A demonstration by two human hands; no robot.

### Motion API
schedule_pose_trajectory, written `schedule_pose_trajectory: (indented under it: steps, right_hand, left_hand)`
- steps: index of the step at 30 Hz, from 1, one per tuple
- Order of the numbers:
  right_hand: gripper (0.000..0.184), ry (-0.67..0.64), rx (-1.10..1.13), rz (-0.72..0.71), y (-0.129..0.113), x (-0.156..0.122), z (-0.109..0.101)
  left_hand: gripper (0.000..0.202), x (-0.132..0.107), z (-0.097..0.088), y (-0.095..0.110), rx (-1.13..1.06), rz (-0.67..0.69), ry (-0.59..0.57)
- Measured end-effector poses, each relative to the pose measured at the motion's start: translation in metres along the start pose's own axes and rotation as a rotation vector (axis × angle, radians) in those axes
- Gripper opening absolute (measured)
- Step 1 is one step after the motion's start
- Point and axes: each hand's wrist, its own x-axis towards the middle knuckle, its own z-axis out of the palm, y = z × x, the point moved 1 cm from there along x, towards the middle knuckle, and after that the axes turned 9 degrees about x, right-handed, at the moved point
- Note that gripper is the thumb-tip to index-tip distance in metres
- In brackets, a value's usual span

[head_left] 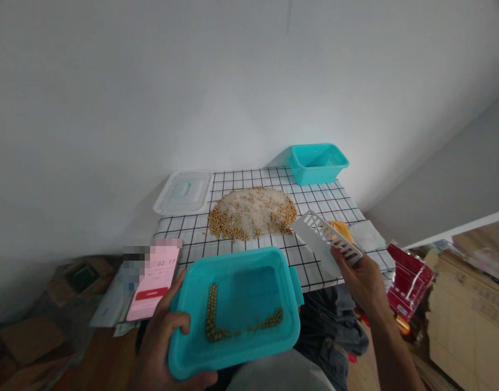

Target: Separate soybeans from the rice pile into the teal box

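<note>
My left hand (162, 331) grips the left side of a teal plastic container (249, 304), tilted toward me in front of the table. Inside it, soybeans (212, 320) lie along the left and near edges of the floor. My right hand (361, 279) is closed around one end of a white slotted plastic piece (325, 236), whose other end reaches near the right side of a pile. That pile (253, 212) is white rice mixed with yellow soybeans, heaped on the checked table top (233, 179); soybeans show mostly around its border.
A second teal container (318, 165) stands at the back right by the wall. At the back left lies a clear lid (184, 191). A phone (154, 279) showing a timer sits at the left edge. Orange cloth (342, 231) and a white folded cloth (367, 235) lie right; cardboard (467, 315) stands beyond.
</note>
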Motion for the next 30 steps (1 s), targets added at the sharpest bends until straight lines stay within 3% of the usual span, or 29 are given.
schedule_pose_trajectory:
  steps: [11,23,30]
  right_hand:
    - [0.047,-0.067,0.042,-0.011,0.005,-0.003,0.005]
    - [0.046,-0.019,0.005,-0.036,-0.001,-0.008,-0.003]
    - [0.047,0.073,0.09,0.05,0.012,-0.024,-0.022]
  left_hand:
    - [0.056,0.0,0.0,-0.001,0.016,0.004,0.009]
    - [0.056,-0.001,0.003,-0.005,0.023,0.026,0.023]
    - [0.056,-0.015,-0.016,0.017,0.02,0.063,0.009]
